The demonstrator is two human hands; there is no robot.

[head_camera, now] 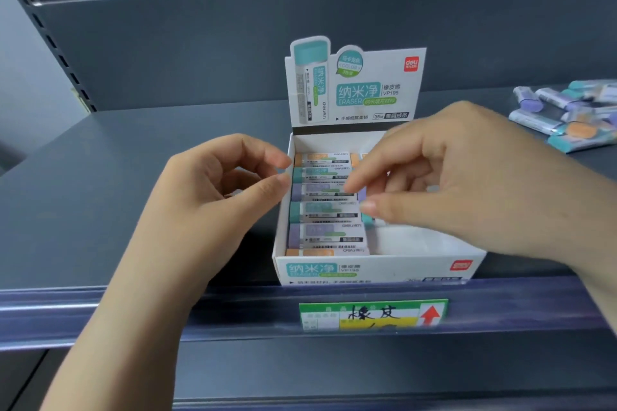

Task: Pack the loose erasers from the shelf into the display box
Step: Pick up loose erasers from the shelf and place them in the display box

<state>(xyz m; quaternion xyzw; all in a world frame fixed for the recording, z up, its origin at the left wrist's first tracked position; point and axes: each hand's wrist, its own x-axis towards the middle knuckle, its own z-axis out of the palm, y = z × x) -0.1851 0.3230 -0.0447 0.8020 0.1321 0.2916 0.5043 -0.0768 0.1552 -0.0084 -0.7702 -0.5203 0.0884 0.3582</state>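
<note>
While the left hand (220,177) hovers half-curled at the left wall of the display box (377,269), its fingertips beside the wall and gripping nothing, the right hand (460,177) reaches over the box, fingers loosely bent on the packed erasers (325,210). Six show in the left row. Loose erasers (567,113) lie heaped on the shelf (133,160) at far right.
</note>
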